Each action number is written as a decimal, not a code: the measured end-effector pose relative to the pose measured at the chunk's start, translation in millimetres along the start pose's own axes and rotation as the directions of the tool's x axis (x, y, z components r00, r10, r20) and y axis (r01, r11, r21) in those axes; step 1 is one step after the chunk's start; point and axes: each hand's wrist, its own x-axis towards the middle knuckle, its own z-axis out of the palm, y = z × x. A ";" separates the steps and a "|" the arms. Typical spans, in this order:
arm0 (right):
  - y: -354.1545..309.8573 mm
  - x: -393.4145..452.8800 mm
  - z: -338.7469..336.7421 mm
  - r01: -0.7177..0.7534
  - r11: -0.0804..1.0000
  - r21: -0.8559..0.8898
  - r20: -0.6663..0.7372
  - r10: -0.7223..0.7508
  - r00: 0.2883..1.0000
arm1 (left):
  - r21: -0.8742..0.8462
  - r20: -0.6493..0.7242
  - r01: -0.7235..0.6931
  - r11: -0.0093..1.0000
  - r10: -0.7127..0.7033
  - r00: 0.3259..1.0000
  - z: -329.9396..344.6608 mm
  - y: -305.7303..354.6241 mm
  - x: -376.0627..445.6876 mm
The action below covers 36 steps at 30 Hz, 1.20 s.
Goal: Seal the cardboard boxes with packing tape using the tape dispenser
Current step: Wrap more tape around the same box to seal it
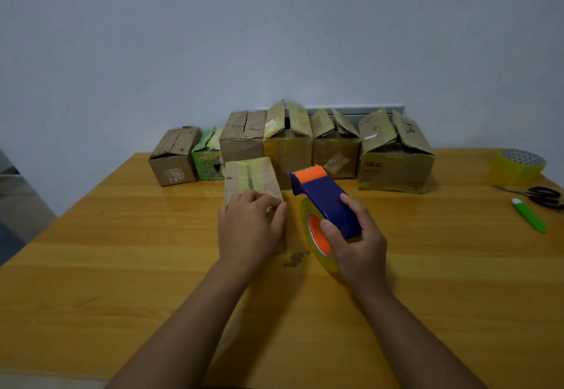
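On the table, left hand lies flat on 1 taped box; right hand grips the dispenser beside it. Behind it, 3 boxes gape unsealed.

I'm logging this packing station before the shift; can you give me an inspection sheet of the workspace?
Surface: glossy wooden table, dark smudge near its middle.
Job's things: small box under left hand; tape dispenser in right hand; row of boxes at wall, several flaps open.
Clutter: spare tape roll, scissors, green cutter.
Hands: left rests on box, right grips dispenser.
Cables: nothing seen.
Surroundings: plain wall.
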 end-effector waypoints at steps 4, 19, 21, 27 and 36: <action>-0.6 0.2 0.1 -0.001 1.000 0.009 0.004 0.001 1.000 | -0.029 -0.008 -0.043 0.999 0.042 0.999 0.7 -7.3 -1.3; -0.8 0.6 0.0 -0.005 1.000 0.031 0.008 0.005 1.000 | 0.017 -0.029 -0.326 0.945 0.327 0.945 7.7 -37.9 -5.8; -0.7 0.6 0.3 -0.003 1.000 0.031 0.004 0.003 1.000 | -0.058 0.000 -0.308 0.950 0.308 0.951 0.6 -42.9 -3.7; 0.2 0.6 0.2 -0.006 1.000 0.023 -0.001 0.006 1.000 | -0.132 0.042 -0.345 0.929 0.353 0.935 -1.3 -56.0 11.4; 0.5 0.7 0.7 0.000 1.000 0.027 -0.003 0.000 1.000 | -0.177 0.052 -0.387 0.905 0.401 0.915 0.2 -65.4 15.1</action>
